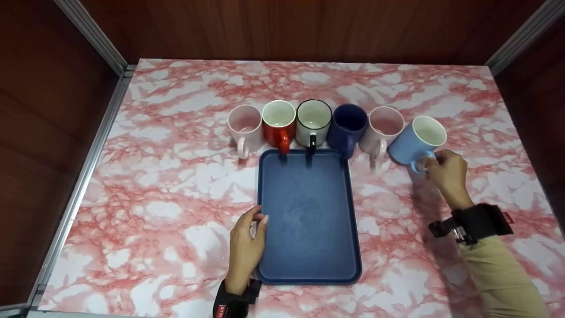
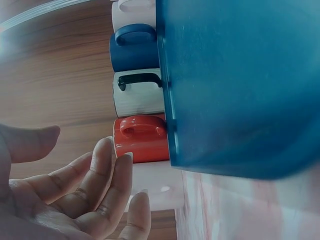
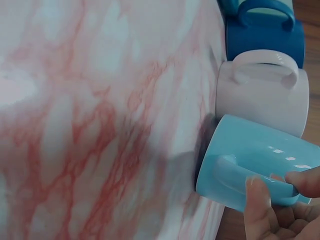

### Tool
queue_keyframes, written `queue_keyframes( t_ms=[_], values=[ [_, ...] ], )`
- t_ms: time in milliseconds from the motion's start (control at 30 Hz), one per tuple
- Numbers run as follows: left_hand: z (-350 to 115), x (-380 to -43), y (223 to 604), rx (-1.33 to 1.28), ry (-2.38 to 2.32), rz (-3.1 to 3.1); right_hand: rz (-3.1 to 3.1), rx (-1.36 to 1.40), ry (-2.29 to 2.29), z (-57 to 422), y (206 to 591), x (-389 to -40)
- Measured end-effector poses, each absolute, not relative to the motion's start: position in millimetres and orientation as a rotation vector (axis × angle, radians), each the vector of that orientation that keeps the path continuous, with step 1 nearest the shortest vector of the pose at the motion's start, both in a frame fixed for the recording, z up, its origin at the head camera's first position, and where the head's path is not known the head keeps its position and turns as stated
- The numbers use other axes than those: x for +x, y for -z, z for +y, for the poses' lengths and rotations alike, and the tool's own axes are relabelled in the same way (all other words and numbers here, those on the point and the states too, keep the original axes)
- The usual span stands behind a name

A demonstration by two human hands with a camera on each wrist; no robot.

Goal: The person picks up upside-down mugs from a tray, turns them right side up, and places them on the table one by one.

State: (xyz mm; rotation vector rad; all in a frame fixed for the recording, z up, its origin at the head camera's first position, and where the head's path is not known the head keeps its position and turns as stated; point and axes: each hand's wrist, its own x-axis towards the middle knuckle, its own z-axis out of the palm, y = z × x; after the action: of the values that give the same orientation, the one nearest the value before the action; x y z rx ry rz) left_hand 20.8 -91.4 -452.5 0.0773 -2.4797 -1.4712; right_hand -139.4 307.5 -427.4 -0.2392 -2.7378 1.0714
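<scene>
My right hand [image 1: 448, 174] pinches the handle of a light blue mug [image 1: 408, 143] at the right end of a row of mugs. In the right wrist view that light blue mug [image 3: 250, 155] leans at an angle beside a pale pink mug [image 3: 262, 97], thumb and fingers on its handle. My left hand [image 1: 246, 243] is at the left edge of a dark blue tray [image 1: 304, 216], its fingers loosely bent and holding nothing. From the left wrist, the palm and relaxed fingers [image 2: 112, 195] show apart from each other; contact with the tray cannot be told.
Left of the light blue mug stand another pale pink mug [image 1: 245, 128], a red mug [image 1: 279, 132], a white mug with black handle [image 1: 306, 132], a navy mug [image 1: 342, 137] and a pink mug [image 1: 375, 134]. Brown panels [image 1: 309, 31] border the marbled table [image 1: 176, 176].
</scene>
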Motion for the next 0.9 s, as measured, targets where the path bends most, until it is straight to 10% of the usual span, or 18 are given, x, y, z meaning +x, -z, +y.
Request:
queue_keyframes(
  t_ms=[900],
  values=[
    [-93.4, 20.3, 451.8, 0.066, 1.426, -2.484, -2.651, -0.280, -1.281, 304.8, 436.6, -143.6]
  ],
)
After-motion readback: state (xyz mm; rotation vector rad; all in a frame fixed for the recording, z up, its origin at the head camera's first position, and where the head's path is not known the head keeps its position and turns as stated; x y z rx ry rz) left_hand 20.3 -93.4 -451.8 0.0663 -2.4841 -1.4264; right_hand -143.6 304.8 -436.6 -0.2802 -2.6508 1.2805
